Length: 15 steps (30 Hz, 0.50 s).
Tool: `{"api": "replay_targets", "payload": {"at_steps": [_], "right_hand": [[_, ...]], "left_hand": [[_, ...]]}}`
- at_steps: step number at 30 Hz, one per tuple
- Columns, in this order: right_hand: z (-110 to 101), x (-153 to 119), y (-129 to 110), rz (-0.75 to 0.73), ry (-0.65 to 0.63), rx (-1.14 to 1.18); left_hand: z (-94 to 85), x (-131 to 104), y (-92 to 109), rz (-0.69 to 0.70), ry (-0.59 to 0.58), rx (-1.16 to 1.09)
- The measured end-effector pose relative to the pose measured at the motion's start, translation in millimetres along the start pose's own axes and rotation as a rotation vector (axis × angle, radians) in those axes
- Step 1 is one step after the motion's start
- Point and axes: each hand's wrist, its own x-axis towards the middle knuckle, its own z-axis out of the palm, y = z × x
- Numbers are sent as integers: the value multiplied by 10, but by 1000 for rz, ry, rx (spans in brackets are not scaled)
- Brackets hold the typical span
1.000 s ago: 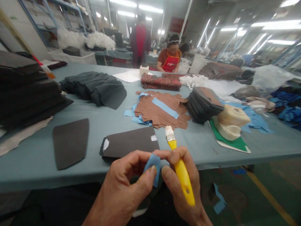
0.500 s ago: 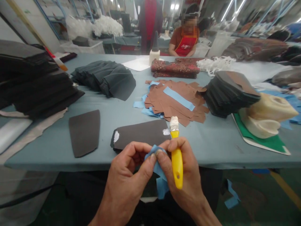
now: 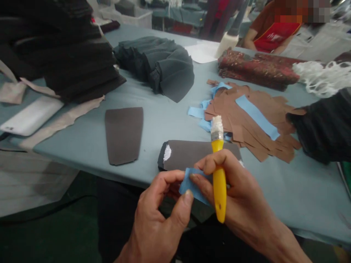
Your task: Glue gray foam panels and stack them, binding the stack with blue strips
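One blue strip (image 3: 187,182), likely light and limp, is pinched between left hand (image 3: 163,215) and right hand (image 3: 238,188); the latter also grips a yellow brush (image 3: 219,193). Grasp strip by edges.

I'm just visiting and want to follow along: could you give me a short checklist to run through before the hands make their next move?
1. Blue piece pinched by the right hand: ok, between thumb and finger.
2. Blue piece gripped by the left hand too: cannot tell; its fingertips are at the edge.
3. Right hand free of tools: not ok, it also holds the yellow brush.
4. Bristles pointing away from the blue piece: ok.
5. White patch at the long dark piece's left end uncovered: ok.
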Motion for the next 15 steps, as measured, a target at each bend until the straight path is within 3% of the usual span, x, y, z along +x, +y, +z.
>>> {"api": "replay_targets", "payload": {"at_steps": [3, 9, 15], "right_hand": [[55, 124, -13, -7, -93, -8], [138, 251, -43, 99, -141, 41], [202, 431, -47, 65, -107, 25]], "left_hand": [[-79, -34, -110, 22, 38, -8], [-159, -103, -253, -103, 21, -196], [-286, -108, -278, -1, 54, -21]]}}
